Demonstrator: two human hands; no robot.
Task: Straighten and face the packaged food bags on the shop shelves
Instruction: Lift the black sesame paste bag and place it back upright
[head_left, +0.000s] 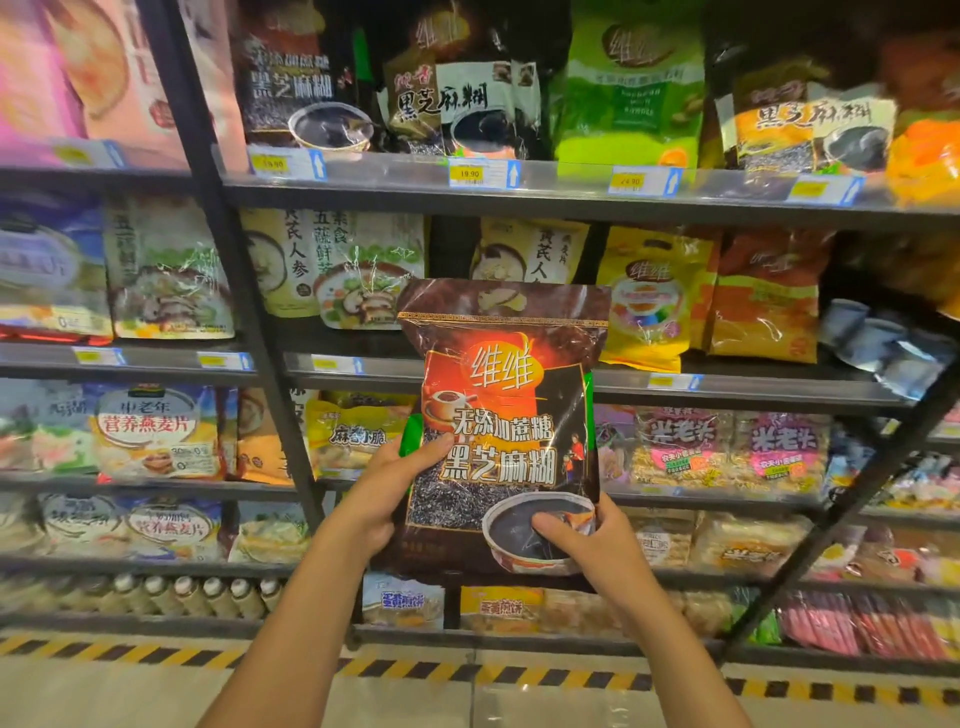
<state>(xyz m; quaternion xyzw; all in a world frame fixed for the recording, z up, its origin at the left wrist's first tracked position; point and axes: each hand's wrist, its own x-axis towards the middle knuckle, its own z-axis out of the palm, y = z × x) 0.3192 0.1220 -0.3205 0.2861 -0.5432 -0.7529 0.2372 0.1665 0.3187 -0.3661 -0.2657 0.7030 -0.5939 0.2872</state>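
Note:
A large dark brown sesame-paste bag (511, 405) with an orange top panel and a bowl picture is held upright in front of the shelves, its printed face toward me. My left hand (387, 480) grips its left edge, thumb over the front. My right hand (587, 535) holds the lower right corner, thumb pressed on the bowl picture. A matching dark bag (291, 78) stands on the top shelf at left, beside another black sesame bag (462, 98) and a green bag (631, 83).
Black metal shelving (519, 197) with price tags runs across the view, split by an upright post (244, 291). Yellow and orange bags (654, 296) stand behind the held bag; several loose silver pouches (883, 348) lie at right. A yellow-black floor stripe (467, 670) runs below.

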